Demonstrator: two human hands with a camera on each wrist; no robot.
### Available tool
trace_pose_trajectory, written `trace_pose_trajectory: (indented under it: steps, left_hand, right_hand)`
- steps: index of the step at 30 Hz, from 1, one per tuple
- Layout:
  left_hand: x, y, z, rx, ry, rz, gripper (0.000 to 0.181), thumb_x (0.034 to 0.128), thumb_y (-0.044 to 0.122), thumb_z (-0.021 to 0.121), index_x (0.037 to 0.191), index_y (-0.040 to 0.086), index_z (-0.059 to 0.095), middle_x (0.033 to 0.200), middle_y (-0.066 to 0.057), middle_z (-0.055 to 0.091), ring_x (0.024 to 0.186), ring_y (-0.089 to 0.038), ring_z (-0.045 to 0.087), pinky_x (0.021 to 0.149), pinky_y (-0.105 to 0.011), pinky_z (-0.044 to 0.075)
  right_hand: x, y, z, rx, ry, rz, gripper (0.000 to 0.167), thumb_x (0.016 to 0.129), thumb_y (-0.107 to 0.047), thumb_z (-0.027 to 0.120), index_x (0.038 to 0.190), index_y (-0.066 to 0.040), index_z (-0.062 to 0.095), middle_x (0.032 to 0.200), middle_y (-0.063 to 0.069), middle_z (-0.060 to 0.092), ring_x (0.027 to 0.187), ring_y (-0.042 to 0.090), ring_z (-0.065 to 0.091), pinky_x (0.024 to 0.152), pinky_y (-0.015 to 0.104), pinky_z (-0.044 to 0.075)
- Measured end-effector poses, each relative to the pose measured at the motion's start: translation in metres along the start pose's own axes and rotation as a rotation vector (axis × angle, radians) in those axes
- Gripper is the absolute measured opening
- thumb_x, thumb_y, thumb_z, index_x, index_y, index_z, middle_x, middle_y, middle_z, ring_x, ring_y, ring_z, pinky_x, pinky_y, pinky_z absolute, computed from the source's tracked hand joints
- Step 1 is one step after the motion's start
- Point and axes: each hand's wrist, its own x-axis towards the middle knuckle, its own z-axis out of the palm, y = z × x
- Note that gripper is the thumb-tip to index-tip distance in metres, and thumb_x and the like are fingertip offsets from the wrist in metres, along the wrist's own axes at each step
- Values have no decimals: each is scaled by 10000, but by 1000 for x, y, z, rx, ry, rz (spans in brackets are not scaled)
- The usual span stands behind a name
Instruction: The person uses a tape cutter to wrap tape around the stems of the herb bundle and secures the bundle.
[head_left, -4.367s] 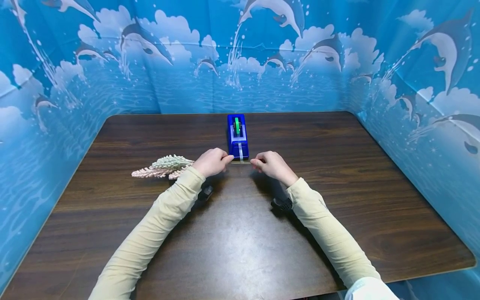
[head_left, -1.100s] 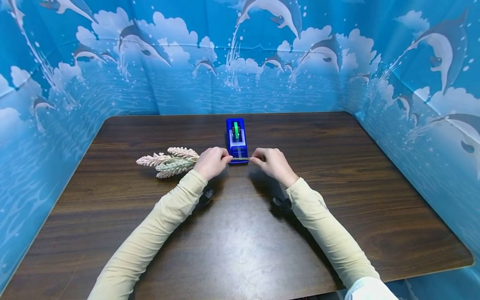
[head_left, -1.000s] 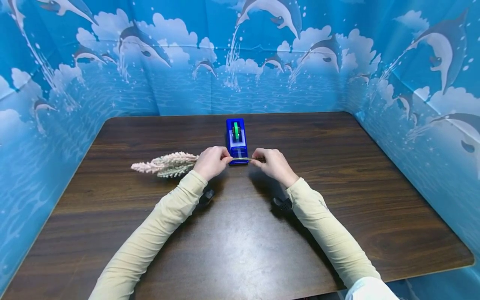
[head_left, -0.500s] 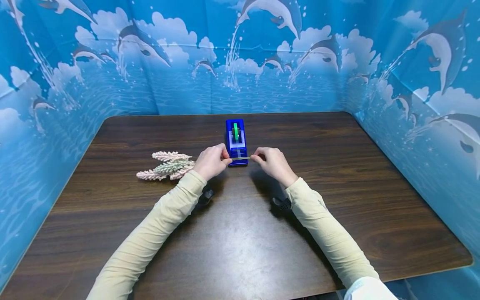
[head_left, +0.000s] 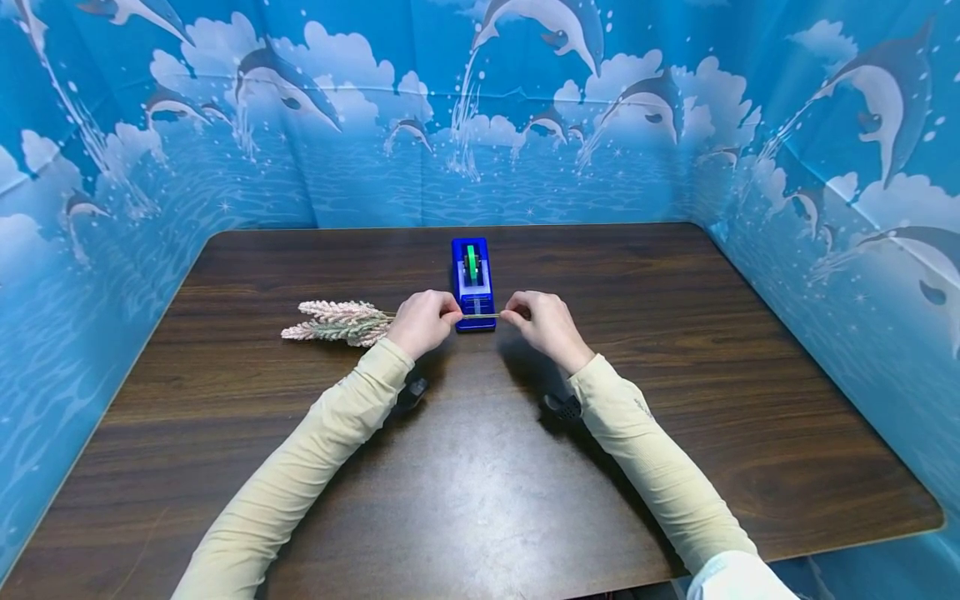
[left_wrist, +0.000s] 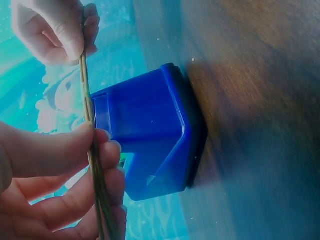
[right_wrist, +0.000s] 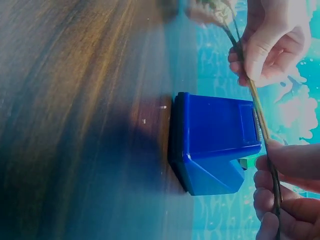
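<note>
Head: left hand (head_left: pixel 425 323) and right hand (head_left: pixel 546 328) pinched 1 pink-and-green flower bundle (head_left: pixel 339 322) by its thin brown stems (head_left: pixel 480 316); left wrist: blue plastic tape dispenser (left_wrist: pixel 145 112) stood just beside stems; right wrist: thumbs pressed stems to fingers (right_wrist: pixel 265 196)

Your left hand (head_left: pixel 423 322) and your right hand (head_left: pixel 546 329) face each other, backs upward, fingertips near but apart. Your left fingers (left_wrist: pixel 114 156) are curled, the left thumb (left_wrist: pixel 55 151) pressed over them in a pinch. Your right fingers (right_wrist: pixel 265 197) are likewise curled beneath the right thumb (right_wrist: pixel 296 157). Your left arm (head_left: pixel 315 454) and right arm (head_left: pixel 667 458) converge forward toward the fingers, both elbows out of view.
</note>
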Motion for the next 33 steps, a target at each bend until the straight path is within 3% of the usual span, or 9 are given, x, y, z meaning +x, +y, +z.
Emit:
trace_pose_trajectory:
  steps: [7,15,24,30,33]
  left_hand:
    - [-1,0,0,13,-15,3,59,888,128,655,877,72,639,799,-68,683,758,-231,627,732,-387,477]
    - [-3,1,-2,16,7,16,89,862,93,676,831,65,597,767,-76,646,717,-240,590,691,-380,456]
    - [-2,3,-7,-9,21,2,90,815,69,712,771,49,636,761,-87,680,724,-247,609,701,-377,460]
    - [-3,2,-9,-7,-38,-13,112,810,110,731,805,53,634,802,-84,689,755,-240,622,726,-379,469]
    - [-1,0,-10,-18,-97,-11,156,875,193,693,868,44,646,820,-89,683,760,-233,615,725,-372,467]
  right_hand:
    - [1,-2,-1,9,-35,24,117,885,-187,707,858,-78,673,778,57,679,668,166,570,644,321,458]
    - [1,-1,0,35,-207,63,201,960,-243,604,968,-42,610,756,54,626,613,129,509,576,244,400]
    - [1,1,1,21,-247,16,330,1009,-238,512,797,-31,657,641,-1,571,578,100,499,596,259,403]
    - [1,0,-1,36,-229,26,295,981,-240,566,818,-24,683,653,15,608,582,106,517,591,253,413]
    - [1,-1,-3,48,-216,32,272,972,-234,583,837,-26,694,667,27,630,584,111,529,580,254,423]
